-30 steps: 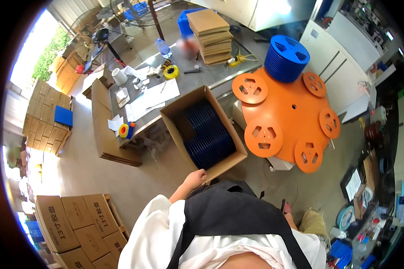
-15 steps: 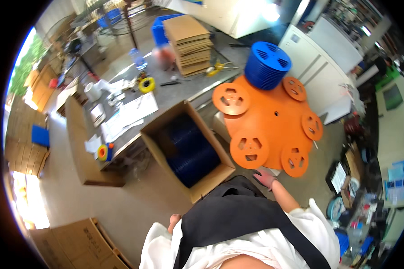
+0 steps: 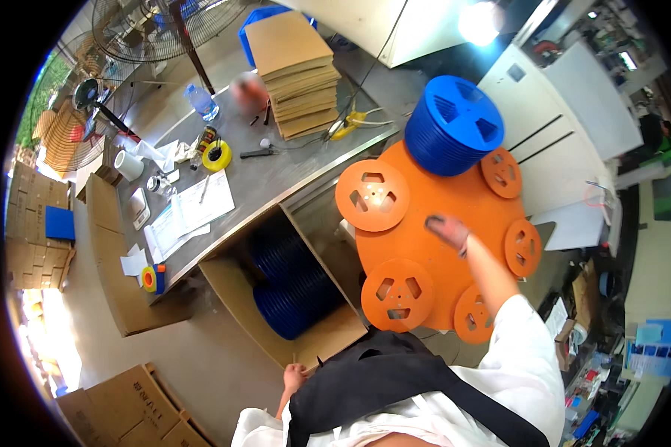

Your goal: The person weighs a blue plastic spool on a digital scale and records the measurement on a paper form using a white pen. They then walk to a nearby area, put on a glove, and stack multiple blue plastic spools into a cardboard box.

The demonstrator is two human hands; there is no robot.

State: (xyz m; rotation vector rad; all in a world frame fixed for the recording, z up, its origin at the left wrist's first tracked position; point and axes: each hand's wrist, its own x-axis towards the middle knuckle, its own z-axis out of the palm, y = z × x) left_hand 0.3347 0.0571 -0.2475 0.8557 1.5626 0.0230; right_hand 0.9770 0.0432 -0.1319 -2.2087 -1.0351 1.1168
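Note:
My right hand (image 3: 449, 232), in a pinkish glove with dark fingertips, is over the middle of a large orange round plate (image 3: 432, 195). Its fingers stretch out to the left, slightly blurred, and nothing shows in them. Smaller orange discs with cut-outs, such as this orange reel flange (image 3: 397, 307), sit around the plate's rim. A stack of blue reels (image 3: 434, 123) stands at its far edge. My left hand (image 3: 294, 376) has its fingers curled at the near corner of an open cardboard box (image 3: 238, 298). Inside lie blue reels (image 3: 306, 287) in two rows, partly in shadow.
A grey workbench (image 3: 276, 182) extends behind the box, bearing a pile of cardboard sheets (image 3: 294, 74), papers (image 3: 201, 205), yellow tape (image 3: 216, 155) and a water bottle (image 3: 201, 102). A closed carton (image 3: 127, 410) lies lower left. White cabinets (image 3: 529, 112) stand behind the plate.
My right hand has moved up from the orange plate's near edge to over its middle. My left hand has come to the box's near corner. The view has shifted, showing more of the box's inside.

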